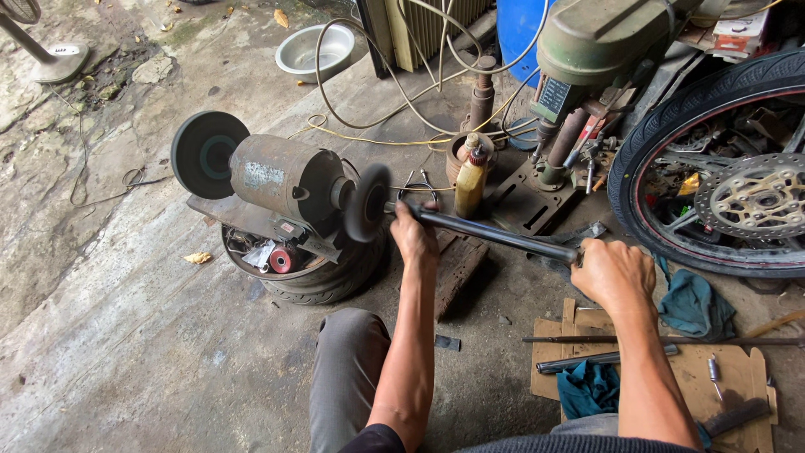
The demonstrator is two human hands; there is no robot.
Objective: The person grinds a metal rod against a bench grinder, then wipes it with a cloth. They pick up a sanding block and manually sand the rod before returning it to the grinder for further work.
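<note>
left hand (413,237) fingers clamped on dark metal tube (490,232) near grinder wheel (366,203), right hand (615,273) gripping its end

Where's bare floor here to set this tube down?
Bare concrete lies left of the knee, below the bench grinder on its tyre. More lies between grinder and steel bowl. Crowded: cardboard by the right hand, and around the drill press.

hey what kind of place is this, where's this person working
Most likely a small motorcycle repair workshop, worked at floor level. A bench grinder sits on an old tyre, a motorcycle wheel with a brake disc stands at right, and a green drill press is behind.
</note>
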